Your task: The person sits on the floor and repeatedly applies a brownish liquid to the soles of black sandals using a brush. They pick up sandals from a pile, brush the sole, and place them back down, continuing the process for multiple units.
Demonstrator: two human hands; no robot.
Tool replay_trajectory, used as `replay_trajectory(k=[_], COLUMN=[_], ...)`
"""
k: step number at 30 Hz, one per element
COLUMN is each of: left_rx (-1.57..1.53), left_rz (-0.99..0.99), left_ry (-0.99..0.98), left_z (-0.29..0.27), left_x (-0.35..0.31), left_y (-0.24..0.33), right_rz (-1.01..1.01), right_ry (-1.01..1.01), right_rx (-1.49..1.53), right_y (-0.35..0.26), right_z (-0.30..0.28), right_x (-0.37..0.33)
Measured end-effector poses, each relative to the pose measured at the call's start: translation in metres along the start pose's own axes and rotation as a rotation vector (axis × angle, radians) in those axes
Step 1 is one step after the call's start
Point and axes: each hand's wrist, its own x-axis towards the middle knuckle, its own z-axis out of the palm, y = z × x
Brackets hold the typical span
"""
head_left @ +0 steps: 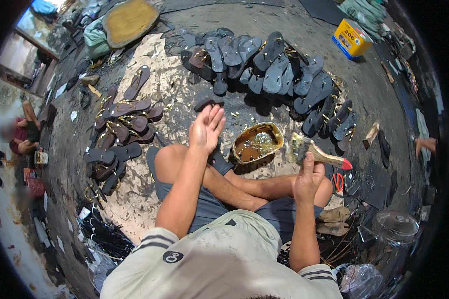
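Observation:
My left hand [207, 129] is raised over my left knee, palm showing and fingers stretched out. A dark sandal sole [208, 103] lies just beyond its fingertips; whether they touch, I cannot tell. In my right hand [308, 182] is a paintbrush [323, 157] with a pale wooden handle and a red tip. Its bristles, smeared dark and yellowish, point left toward the bowl. Between my hands, on the floor, stands a yellowish bowl [236, 155] partly filled with shiny brown, glue-like liquid.
Dark flip-flops [275, 74] lie in a wide arc ahead. Brown flip-flops [129, 107] are heaped at left. A yellow tin [351, 39] stands far right, a yellow-brown tray [129, 22] far left. Orange-handled scissors [338, 182] lie beside my right knee. Another person [22, 134] is at far left.

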Motion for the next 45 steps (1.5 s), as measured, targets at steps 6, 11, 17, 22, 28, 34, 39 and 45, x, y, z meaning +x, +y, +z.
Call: replay_trajectory(k=[6, 11, 17, 22, 28, 34, 39, 45], left_rx=[0.341, 1.145, 1.899, 1.388, 0.874, 0.611, 0.596, 0.709], left_rz=[-0.036, 0.462, 0.136, -0.094, -0.331, -0.124, 0.086, 0.064], left_ry=[-0.149, -0.143, -0.027, 0.276, 0.312, 0.053, -0.106, -0.154], left_z=[-0.001, -0.033, -0.220, -0.282, -0.220, -0.183, -0.068, 0.000], left_x=[0.030, 0.077, 0.090, 0.083, 0.070, 0.079, 0.128, 0.198], left_y=[0.041, 0.151, 0.146, 0.120, 0.095, 0.113, 0.141, 0.139], right_rz=[0.044, 0.001, 0.029, 0.114, 0.015, 0.016, 0.108, 0.070], right_ry=[0.180, 0.168, 0.195, 0.171, 0.128, 0.166, 0.202, 0.177], right_rx=[-0.274, -0.116, -0.141, -0.367, -0.071, -0.167, -0.255, -0.292], right_y=[-0.025, -0.007, 0.002, -0.006, 0.005, 0.010, -0.008, -0.024], right_z=[-0.017, -0.061, -0.041, -0.024, 0.005, -0.005, -0.019, 0.008], right_x=[0.001, 0.008, 0.012, 0.012, 0.016, 0.016, 0.018, 0.022])
